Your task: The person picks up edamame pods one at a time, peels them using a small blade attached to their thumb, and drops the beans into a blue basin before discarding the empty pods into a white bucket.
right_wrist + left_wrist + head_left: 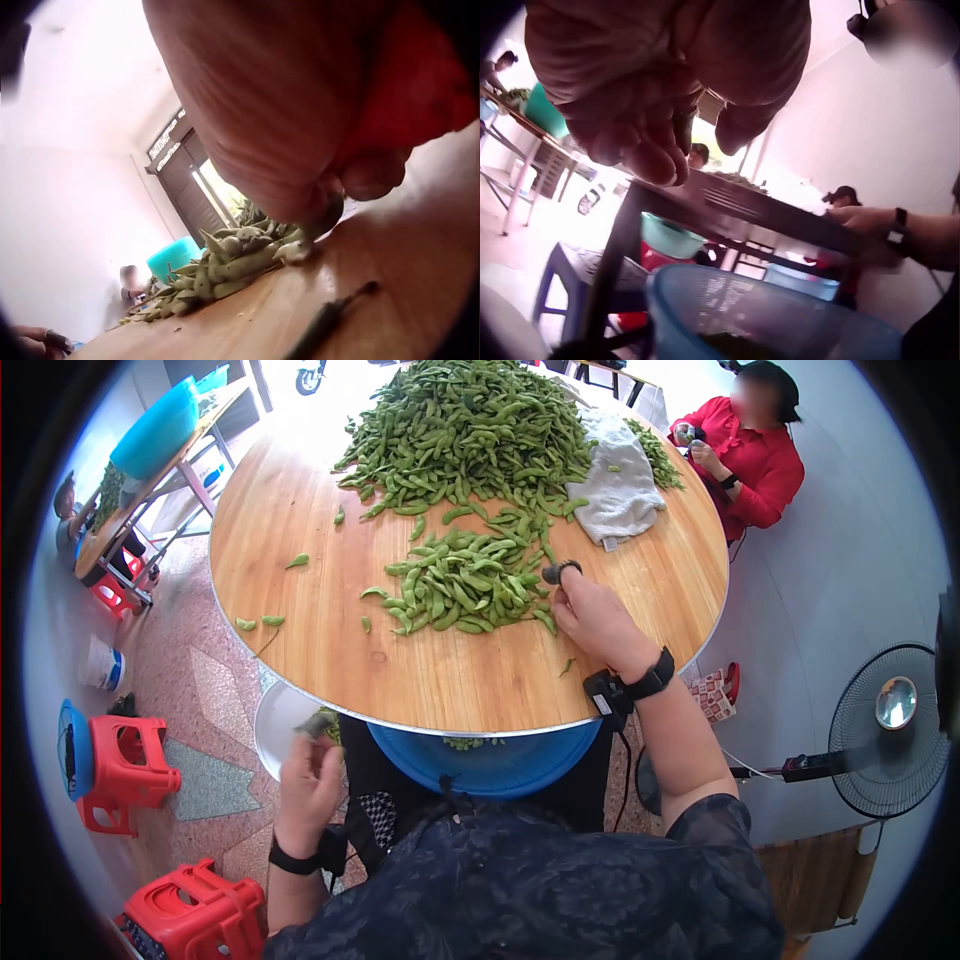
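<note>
A small pile of green soybean pods (465, 585) lies near the front of the round wooden table (310, 605). At the pile's right edge my right hand (600, 618) reaches down, a dark cover on one finger. Its fingertips pinch a soybean pod (294, 251) close over the tabletop in the right wrist view. My left hand (308, 785) hangs in front of the table edge, beside a white basin (280, 730), its fingers loosely bent with nothing seen between them. Something dark caps one of its fingertips. Below it stands a blue basin (705, 300) with green contents.
A large heap of pods (470, 435) rises at the table's back, beside a pale cloth (615, 490). A person in red (750, 460) sits at the right. A fan (890, 730) stands at the right, red stools (195, 910) at the left.
</note>
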`<state>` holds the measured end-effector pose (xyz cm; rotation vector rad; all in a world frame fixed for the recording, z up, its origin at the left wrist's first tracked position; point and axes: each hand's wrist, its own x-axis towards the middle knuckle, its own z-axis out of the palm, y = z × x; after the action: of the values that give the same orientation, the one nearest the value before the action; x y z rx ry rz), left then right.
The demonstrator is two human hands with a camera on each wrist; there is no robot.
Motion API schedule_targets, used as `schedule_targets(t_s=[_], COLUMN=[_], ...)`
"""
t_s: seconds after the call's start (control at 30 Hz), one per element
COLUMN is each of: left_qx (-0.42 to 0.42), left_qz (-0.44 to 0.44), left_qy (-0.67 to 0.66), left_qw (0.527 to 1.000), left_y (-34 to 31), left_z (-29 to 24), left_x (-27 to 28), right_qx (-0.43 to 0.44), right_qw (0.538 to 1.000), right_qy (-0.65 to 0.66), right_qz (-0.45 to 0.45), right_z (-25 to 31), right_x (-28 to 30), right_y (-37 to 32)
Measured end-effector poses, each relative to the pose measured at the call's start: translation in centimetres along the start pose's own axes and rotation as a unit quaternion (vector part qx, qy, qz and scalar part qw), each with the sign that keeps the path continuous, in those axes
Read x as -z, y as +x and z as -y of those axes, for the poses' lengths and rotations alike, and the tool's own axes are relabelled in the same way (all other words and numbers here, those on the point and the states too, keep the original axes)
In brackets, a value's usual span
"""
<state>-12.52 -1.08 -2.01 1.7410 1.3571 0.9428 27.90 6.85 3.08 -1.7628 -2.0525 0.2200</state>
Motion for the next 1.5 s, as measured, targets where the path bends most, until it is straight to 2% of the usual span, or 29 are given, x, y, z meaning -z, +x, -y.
schedule_targets(t_s=[0.1, 0.13, 0.2, 0.27, 0.3, 0.37, 0.4, 0.43, 0.5, 0.57, 0.6, 0.63, 0.67, 0.73, 0.77, 0.8, 0.93, 1.0, 1.03, 1.1, 1.2, 1.23, 1.27, 1.3, 1.33, 1.37, 1.4, 1.43, 1.5], left_qx=[-0.033, -0.069, -0.214, -0.234, -0.231, -0.255, -0.267, -0.263, -0.063, -0.016, 0.027, 0.032, 0.046, 0.063, 0.025, -0.012, -0.025, -0.111, -0.110, -0.205, -0.225, -0.224, -0.093, 0.043, 0.100, 0.103, 0.179, 0.251, 0.242], left_qz=[0.099, 0.102, 0.102, 0.108, 0.109, 0.183, 0.230, 0.230, 0.301, 0.309, 0.316, 0.313, 0.312, 0.312, 0.290, 0.269, 0.265, 0.209, 0.210, 0.141, 0.180, 0.182, 0.312, 0.426, 0.481, 0.481, 0.489, 0.486, 0.475], left_qy=[-0.119, -0.092, 0.002, 0.049, 0.050, 0.032, 0.001, 0.002, -0.160, -0.214, -0.269, -0.269, -0.269, -0.267, -0.248, -0.228, -0.172, -0.059, -0.059, 0.009, -0.003, -0.002, -0.127, -0.246, -0.326, -0.325, -0.423, -0.512, -0.509], left_qw=[0.987, 0.988, 0.972, 0.965, 0.966, 0.949, 0.936, 0.937, 0.938, 0.927, 0.910, 0.910, 0.910, 0.910, 0.924, 0.936, 0.948, 0.970, 0.970, 0.968, 0.957, 0.957, 0.937, 0.870, 0.808, 0.808, 0.742, 0.662, 0.676], left_y=[1.2, 1.8, 3.6, 4.6, 4.9, 5.4, 5.6, 5.3, 4.5, 4.0, 3.8, 3.6, 3.5, 3.2, 3.0, 2.9, 2.8, 2.5, 2.4, 2.2, 2.1, 2.1, 2.4, 2.6, 2.8, 2.6, 2.3, 2.0, 1.4], left_z=[-3.6, -4.8, -7.0, -9.2, -9.7, -9.6, -9.1, -8.9, -8.7, -8.8, -8.8, -8.6, -8.5, -7.8, -7.1, -6.9, -7.3, -7.2, -7.4, -7.8, -7.5, -7.3, -7.1, -6.8, -6.0, -5.6, -5.3, -4.8, -4.1], left_x=[-2.9, -3.8, -5.5, -7.6, -8.4, -9.8, -10.2, -10.4, -10.5, -10.0, -9.8, -9.8, -9.7, -10.0, -10.5, -10.7, -10.4, -10.6, -10.6, -10.7, -10.2, -9.8, -9.2, -8.7, -8.4, -8.4, -8.4, -8.5, -8.4], right_qx=[-0.055, -0.037, -0.020, 0.089, 0.089, 0.112, 0.161, 0.162, 0.113, 0.095, -0.045, -0.185, -0.187, -0.194, -0.200, -0.202, -0.188, -0.183, -0.176, -0.170, -0.158, -0.156, -0.154, -0.154, -0.174, -0.193, -0.208, -0.208, -0.224], right_qw=[0.995, 0.991, 0.984, 0.982, 0.981, 0.971, 0.970, 0.969, 0.971, 0.962, 0.914, 0.818, 0.773, 0.743, 0.713, 0.710, 0.731, 0.745, 0.753, 0.761, 0.760, 0.733, 0.705, 0.704, 0.637, 0.565, 0.520, 0.519, 0.574], right_qy=[0.072, 0.115, 0.164, 0.137, 0.139, 0.117, 0.116, 0.119, 0.213, 0.255, 0.388, 0.500, 0.562, 0.594, 0.624, 0.627, 0.610, 0.597, 0.587, 0.578, 0.573, 0.598, 0.622, 0.623, 0.679, 0.729, 0.756, 0.757, 0.722], right_qz=[0.043, 0.055, 0.071, 0.096, 0.098, 0.178, 0.140, 0.142, 0.007, 0.004, 0.112, 0.215, 0.225, 0.239, 0.249, 0.249, 0.240, 0.235, 0.238, 0.240, 0.263, 0.283, 0.304, 0.304, 0.321, 0.336, 0.339, 0.339, 0.314], right_z=[1.6, 2.3, 4.0, 6.2, 7.3, 8.7, 8.3, 8.1, 7.9, 7.5, 8.0, 8.4, 8.6, 9.0, 9.1, 9.2, 9.4, 9.3, 9.2, 9.3, 9.4, 9.4, 9.4, 9.5, 9.7, 9.9, 10.3, 10.4, 10.7], right_x=[1.6, 1.8, 2.1, 2.4, 2.8, 3.4, 2.8, 2.3, 1.2, 0.7, 1.1, 1.3, 0.4, -0.2, -0.4, -0.7, -1.3, -1.4, -1.5, -1.5, -1.1, -1.3, -1.4, -1.5, -1.7, -1.8, -1.9, -2.4, -3.4], right_y=[-1.9, -2.6, -4.1, -5.3, -5.8, -6.4, -6.7, -6.9, -7.2, -7.8, -8.1, -8.4, -8.9, -9.2, -9.4, -9.4, -9.7, -9.9, -10.0, -10.1, -10.1, -10.2, -10.3, -10.4, -10.7, -10.9, -10.9, -10.9, -11.1])
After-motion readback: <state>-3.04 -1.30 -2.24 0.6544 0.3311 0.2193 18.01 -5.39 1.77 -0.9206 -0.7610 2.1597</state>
